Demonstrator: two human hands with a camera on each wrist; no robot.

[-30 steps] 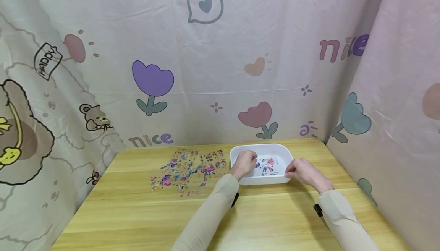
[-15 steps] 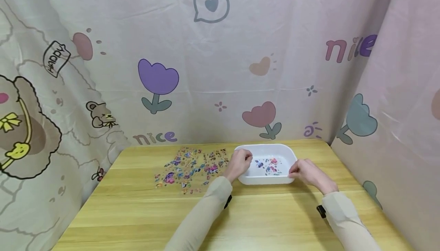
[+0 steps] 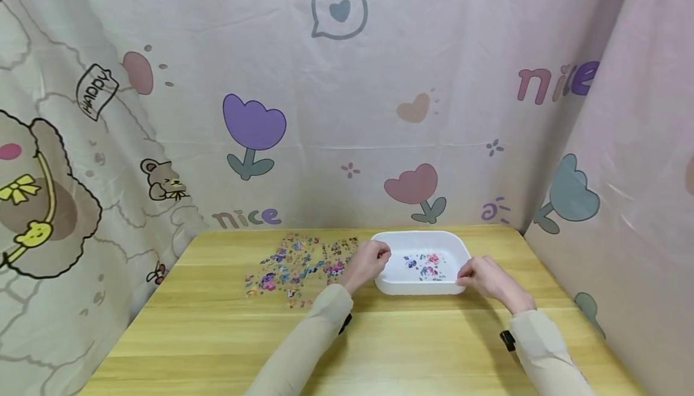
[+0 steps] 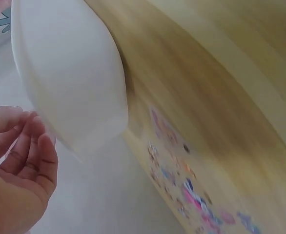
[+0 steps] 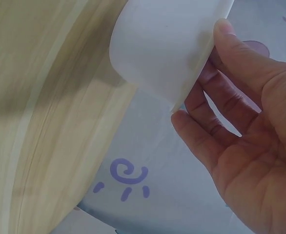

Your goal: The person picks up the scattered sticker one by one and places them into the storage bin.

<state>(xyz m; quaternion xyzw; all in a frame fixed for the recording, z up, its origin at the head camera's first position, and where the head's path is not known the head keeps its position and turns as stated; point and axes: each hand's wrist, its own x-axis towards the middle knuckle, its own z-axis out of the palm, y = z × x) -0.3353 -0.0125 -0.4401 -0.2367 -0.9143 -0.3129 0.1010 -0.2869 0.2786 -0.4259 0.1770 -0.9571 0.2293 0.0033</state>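
A white plastic tray (image 3: 420,288) stands near the back of the table, with small colourful sticker-like pieces (image 3: 429,271) on its floor. My right hand (image 3: 490,276) pinches the tray's front right corner, the thumb (image 5: 227,41) on the rim and the other fingers behind it. My left hand (image 3: 367,263) is at the tray's left end. Its fingers (image 4: 48,165) curl in with the tips against the thumb, close beside the rim, and nothing shows between them. Left of the tray lies a clear sheet with colourful sticker-like figures (image 3: 268,280), its right part behind the left hand.
The wooden table (image 3: 217,348) runs toward the front, with its left edge beside a hanging cloth. Printed cloth (image 3: 336,100) with tulips and hearts hangs behind the table and along both sides. A dark wrist device (image 3: 508,340) sits at the right sleeve.
My left hand has moved left, from over the inside of the tray to its left end. The right hand keeps hold of the corner. The whole head view has shifted slightly.
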